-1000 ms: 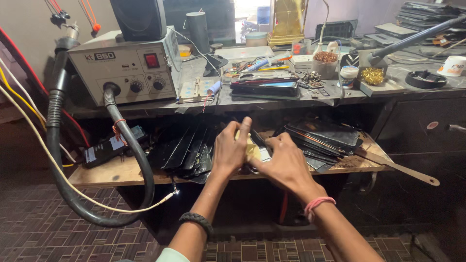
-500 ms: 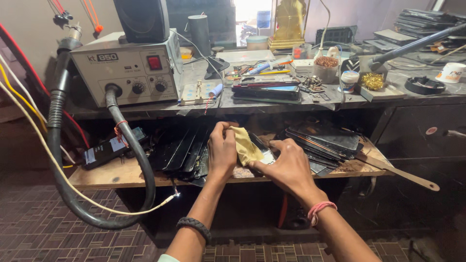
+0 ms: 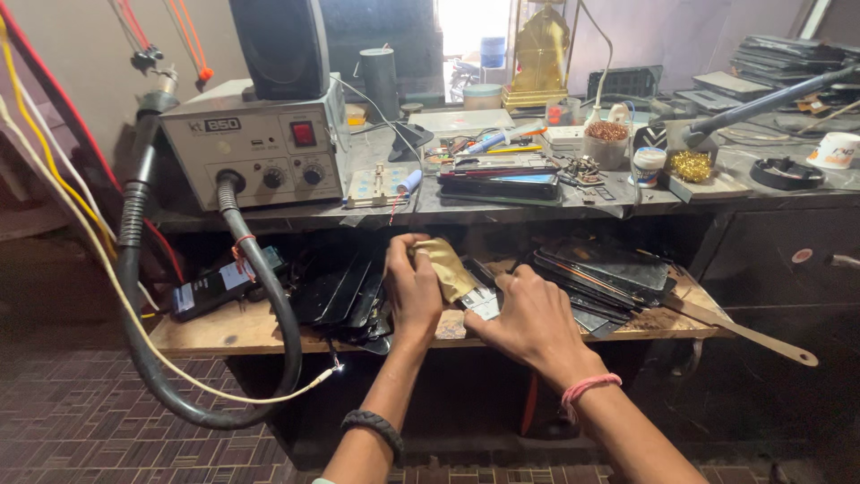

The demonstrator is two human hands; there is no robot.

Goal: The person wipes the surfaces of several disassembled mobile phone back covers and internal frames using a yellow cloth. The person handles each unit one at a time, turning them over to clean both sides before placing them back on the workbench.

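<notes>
While the left hand [image 3: 414, 287] curls shut, its fingers [image 3: 408, 254] are pinching a gold pouch [image 3: 445, 267], lifted just clear of the shelf [image 3: 237, 330] under the counter [image 3: 502, 208]. Right hand [image 3: 530, 321] is low, palm down, fingers [image 3: 515, 280] loosely spread and resting on the flat parts beside a small white card [image 3: 484, 305]; whether they grip anything underneath, I cannot tell. So the pouch is up in the air between the two hands, right at the shelf's front edge, creased and folded over, and it looks closed.

Moving outward: a fan of dark phone panels [image 3: 345, 291] lies just left of the left hand, another stack of panels [image 3: 602, 269] to the right, with a wooden-handled tool [image 3: 743, 332] poking off the shelf's end. A phone [image 3: 215, 289] sits further left beside the thick grey hose [image 3: 260, 305] that loops down from the rework station [image 3: 255, 143] on the counter. Up there too: a speaker [image 3: 278, 45], a phone stack [image 3: 500, 179], jars and brass wool [image 3: 691, 165].

Judging progress: pouch picked out and in hand, that much looks done; opening it and getting at what is inside looks not yet started.
</notes>
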